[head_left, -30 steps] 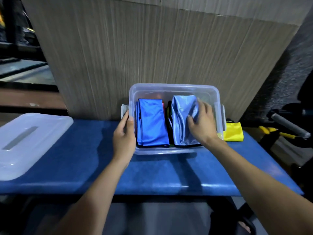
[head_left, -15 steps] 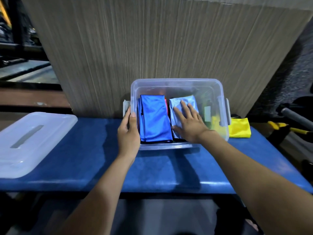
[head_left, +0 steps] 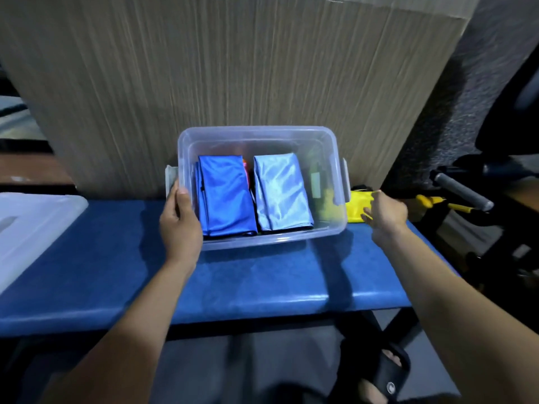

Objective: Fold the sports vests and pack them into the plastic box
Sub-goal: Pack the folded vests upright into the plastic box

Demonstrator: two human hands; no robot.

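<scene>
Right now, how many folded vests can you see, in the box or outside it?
3. A royal blue vest lies left in the plastic box, a light blue vest beside it, and a yellow vest outside on the bench, at the right hand. More may lie underneath.

Plastic box (head_left: pixel 326 237): clear, rectangular, lid off, upright on blue surface against wood-grain panel. Royal blue vest (head_left: pixel 226 196): folded flat, left side of box. Light blue vest (head_left: pixel 280 193): folded flat, just right of it, w/ pink and orange fabric showing between. Yellow vest (head_left: pixel 354 209): outside box, just beside its right wall.
</scene>
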